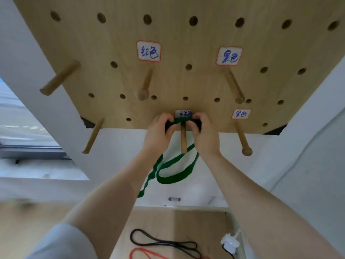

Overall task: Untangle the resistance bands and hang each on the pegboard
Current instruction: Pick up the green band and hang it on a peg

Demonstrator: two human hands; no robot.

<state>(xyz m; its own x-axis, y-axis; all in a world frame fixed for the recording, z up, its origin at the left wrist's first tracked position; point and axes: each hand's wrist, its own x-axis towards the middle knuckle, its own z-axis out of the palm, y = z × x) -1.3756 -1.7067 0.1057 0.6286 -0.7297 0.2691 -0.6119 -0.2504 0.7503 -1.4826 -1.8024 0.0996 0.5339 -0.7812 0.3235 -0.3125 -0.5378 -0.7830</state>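
A large wooden pegboard (186, 34) is seen from below, filling the upper part of the view, with rows of round holes drilled through it and several wooden pegs set into them. Four white labels with red borders and blue handwriting are stuck to the board; the one above the centre peg (183, 139) is partly hidden by the fingers. A white wall (308, 156) is seen beside and under the board, and a wooden floor (168, 227) lies far below.

Two bare forearms are raised toward the lower edge of the board. The green band (173, 176) is draped over the centre peg close to the board, its top stretch held taut between the two hands. The left hand (158, 130) is closed around the band just left of the peg, and the right hand (202, 131) is closed around it just right of the peg, with fingers curled over the strip. The rest of the green band hangs below the hands in loose loops, one strand trailing down to the left in front of the wall.

On the floor, a black band (164, 243) is laid in a long loop, and part of a red band (147, 254) is seen just beside it at the bottom edge. A white plug (229, 243) with a cable lies near them, by the wall.
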